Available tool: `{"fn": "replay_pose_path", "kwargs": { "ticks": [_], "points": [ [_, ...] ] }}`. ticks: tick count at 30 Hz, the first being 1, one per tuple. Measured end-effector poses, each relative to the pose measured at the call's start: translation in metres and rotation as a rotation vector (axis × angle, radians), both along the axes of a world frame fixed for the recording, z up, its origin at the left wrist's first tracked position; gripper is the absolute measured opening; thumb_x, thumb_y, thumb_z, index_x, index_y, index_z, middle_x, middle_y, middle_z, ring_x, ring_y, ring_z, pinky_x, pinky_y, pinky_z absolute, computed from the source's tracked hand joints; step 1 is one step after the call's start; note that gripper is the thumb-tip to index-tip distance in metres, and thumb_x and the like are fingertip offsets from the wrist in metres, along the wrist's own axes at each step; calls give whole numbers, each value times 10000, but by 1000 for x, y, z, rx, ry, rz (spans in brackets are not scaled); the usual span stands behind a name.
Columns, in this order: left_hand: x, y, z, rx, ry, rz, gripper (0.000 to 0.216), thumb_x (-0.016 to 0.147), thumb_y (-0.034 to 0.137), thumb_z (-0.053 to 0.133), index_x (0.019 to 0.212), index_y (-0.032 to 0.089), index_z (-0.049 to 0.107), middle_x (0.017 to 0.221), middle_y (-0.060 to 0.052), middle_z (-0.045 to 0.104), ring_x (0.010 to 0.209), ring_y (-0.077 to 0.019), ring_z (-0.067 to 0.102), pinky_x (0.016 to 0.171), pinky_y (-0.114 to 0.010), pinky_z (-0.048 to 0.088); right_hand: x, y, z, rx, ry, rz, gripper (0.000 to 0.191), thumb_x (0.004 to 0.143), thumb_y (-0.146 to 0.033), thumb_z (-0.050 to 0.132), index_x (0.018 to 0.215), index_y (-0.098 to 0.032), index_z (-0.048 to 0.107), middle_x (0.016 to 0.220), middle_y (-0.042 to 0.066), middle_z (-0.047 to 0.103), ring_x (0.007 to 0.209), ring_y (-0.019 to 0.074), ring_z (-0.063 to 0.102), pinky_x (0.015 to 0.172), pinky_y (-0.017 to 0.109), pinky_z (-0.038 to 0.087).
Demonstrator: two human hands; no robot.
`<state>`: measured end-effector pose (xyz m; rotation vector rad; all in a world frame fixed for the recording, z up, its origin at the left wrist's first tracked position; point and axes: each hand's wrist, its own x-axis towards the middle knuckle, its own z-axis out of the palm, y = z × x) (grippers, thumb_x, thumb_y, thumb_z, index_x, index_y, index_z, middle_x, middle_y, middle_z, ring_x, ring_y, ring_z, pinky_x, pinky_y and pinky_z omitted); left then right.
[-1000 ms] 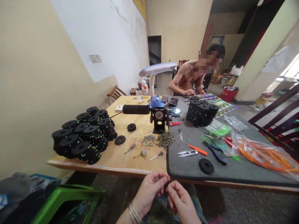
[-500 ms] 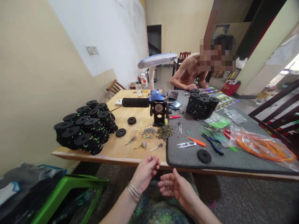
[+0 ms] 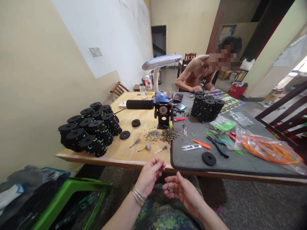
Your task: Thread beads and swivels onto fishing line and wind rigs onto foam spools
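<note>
My left hand (image 3: 151, 175), with bracelets at its wrist, is just off the table's front edge. Its thumb and index finger are pinched together; anything between them is too small to make out. Lower and to the right, my right hand (image 3: 181, 190) is half curled, palm facing left, with the thumb held away from the fingers. Tiny bits show among its fingers, too small to name. Closest on the table are thin stems with grey tufted ends, one being a white-stemmed piece (image 3: 160, 149). Behind them lie a pile of gold-and-black beads (image 3: 169, 135) and some grey and coloured beads (image 3: 153, 135).
Stacked black foam spools (image 3: 88, 123) stand left, more spools (image 3: 207, 105) at the back right. A black clamp device (image 3: 163, 115) stands mid-table before a lamp (image 3: 161, 61). Snips (image 3: 192, 147), pliers (image 3: 219, 147) and bagged orange tubing (image 3: 266, 147) lie right. Another person (image 3: 195, 72) sits opposite.
The view has shifted very slightly. Both hands keep nearly the same place and pose, and the things on the table stay as they were.
</note>
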<state>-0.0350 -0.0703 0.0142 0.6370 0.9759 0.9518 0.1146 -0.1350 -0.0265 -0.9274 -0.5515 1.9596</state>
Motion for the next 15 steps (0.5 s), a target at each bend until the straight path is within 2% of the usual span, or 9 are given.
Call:
{"fn": "replay_pose_path", "kwargs": {
  "ticks": [4,7,11,15],
  "points": [
    [4,-10,3,27,16,-52,318,627,381,801,678,134,608,638,-4,626,588,-93,554,525,-185,390,0,-2,-13,120,-184,-3,510,773,-593,614,951,-117,665,821,116,742,744,204,673,753,342,461],
    [6,-20,3,20,-13,-137,327,640,388,791,665,141,577,591,11,599,529,-90,536,518,-202,396,3,-3,-17,229,-333,47,501,783,-604,589,926,-132,678,813,102,734,753,215,657,733,341,462],
    [7,-32,-1,25,-1,-234,332,664,396,767,670,142,554,551,24,564,476,-76,501,478,-194,350,11,-1,-3,425,-564,-22,428,795,-550,607,930,-154,693,923,103,719,887,258,637,825,374,456],
    [8,-37,-4,25,56,-301,353,672,429,746,669,148,532,537,30,555,450,-68,474,469,-196,332,15,3,18,435,-613,-143,396,765,-509,657,964,-168,682,986,117,709,955,283,629,875,394,458]
  ]
}}
